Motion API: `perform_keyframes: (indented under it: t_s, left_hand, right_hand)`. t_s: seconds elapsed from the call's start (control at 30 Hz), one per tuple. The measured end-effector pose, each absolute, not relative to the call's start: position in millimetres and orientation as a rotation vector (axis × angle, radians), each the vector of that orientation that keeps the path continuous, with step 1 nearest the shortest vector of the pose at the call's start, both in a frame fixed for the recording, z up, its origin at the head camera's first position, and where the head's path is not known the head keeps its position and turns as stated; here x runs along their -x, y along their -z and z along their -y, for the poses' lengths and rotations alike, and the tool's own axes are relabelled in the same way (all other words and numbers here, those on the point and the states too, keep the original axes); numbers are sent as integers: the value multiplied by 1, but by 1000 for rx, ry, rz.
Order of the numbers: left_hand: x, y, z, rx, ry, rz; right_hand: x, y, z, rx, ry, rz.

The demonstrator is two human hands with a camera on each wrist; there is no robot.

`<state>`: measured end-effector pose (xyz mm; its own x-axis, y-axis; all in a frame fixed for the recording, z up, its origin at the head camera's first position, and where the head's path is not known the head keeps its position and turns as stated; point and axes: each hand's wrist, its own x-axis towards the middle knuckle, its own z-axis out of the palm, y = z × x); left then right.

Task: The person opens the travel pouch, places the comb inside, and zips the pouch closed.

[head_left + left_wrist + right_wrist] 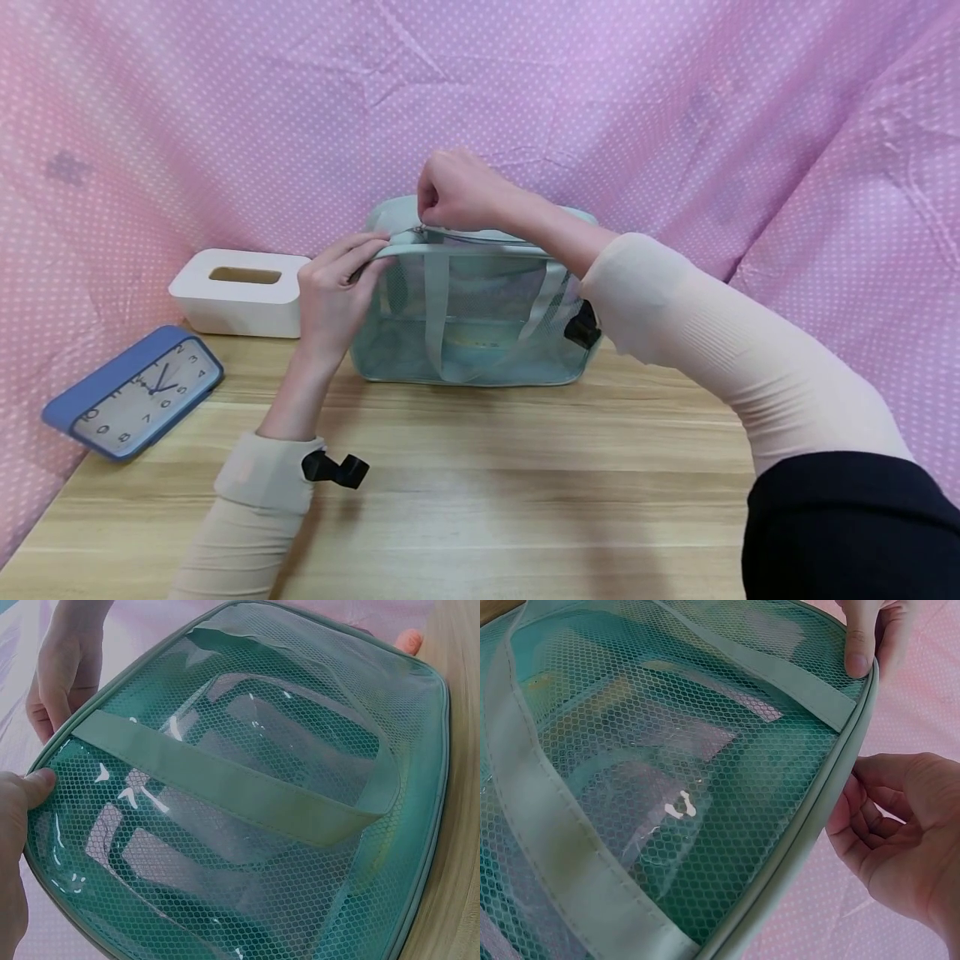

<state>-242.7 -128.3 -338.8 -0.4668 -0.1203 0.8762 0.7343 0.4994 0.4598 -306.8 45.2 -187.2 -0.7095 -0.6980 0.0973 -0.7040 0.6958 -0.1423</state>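
A mint-green mesh bag [480,333] with two-sided see-through walls and a pale strap handle [437,317] stands upright on the table. At its top left corner, my left hand [337,279] grips the piped top edge, and the thumb [41,786] lies on the front mesh in the left wrist view. My right hand [465,192] is over the bag's top, its curled fingers pinching the zipper pull [422,227] close to the left fingertips. From there the zipper [480,239] runs rightward. In the right wrist view the bag's edge hides the right fingertips.
A white tissue box [243,292] stands left of the bag on the wooden table [480,492]. Nearer, a blue clock [142,392] lies tilted at the left edge. Pink dotted cloth [525,92] hangs close behind. Black mounts [336,469] sit on both wrists.
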Motion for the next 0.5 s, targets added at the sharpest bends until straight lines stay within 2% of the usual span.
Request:
perform_keyframes:
  t_s: [0.5]
  left_hand:
    - [246,335,132,496,1114,1888]
  right_hand:
    - [306,187,-45,-1131,-300,2868]
